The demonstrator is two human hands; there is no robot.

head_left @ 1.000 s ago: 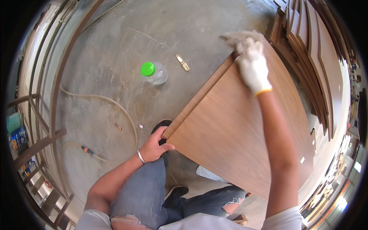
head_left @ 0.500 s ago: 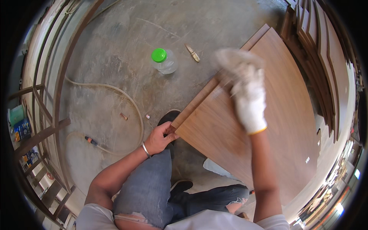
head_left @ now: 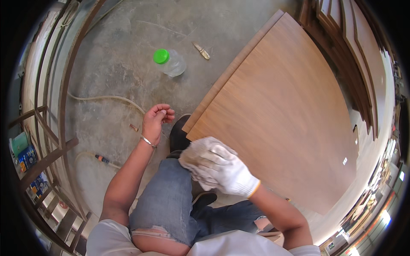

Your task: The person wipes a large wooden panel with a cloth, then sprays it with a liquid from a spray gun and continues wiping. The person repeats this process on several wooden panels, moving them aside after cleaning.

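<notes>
A white knit glove with a yellow cuff covers my right hand (head_left: 232,175), which is closed round a bunched, dirty-looking cloth (head_left: 194,157). Cloth and glove are over my knee, by the near corner of a brown wood-grain panel (head_left: 286,102). That panel has a curved far right edge, and a second board (head_left: 232,77) juts out from under its left side. My bare left hand (head_left: 158,121), a bracelet at the wrist, hovers over the floor left of the panel's corner. Its fingers are loosely curled and hold nothing that I can see.
On the floor lie a clear jar with a green lid (head_left: 170,63), a small pale-handled tool (head_left: 201,50) and a hose (head_left: 104,97) with a connector. More boards (head_left: 363,55) lean at the far right. Brown wooden framing (head_left: 70,77) stands along the left.
My left hand has let go of the panel's corner and moved up and left. My gloved right hand has come from the panel's upper left edge down to its near corner with the cloth.
</notes>
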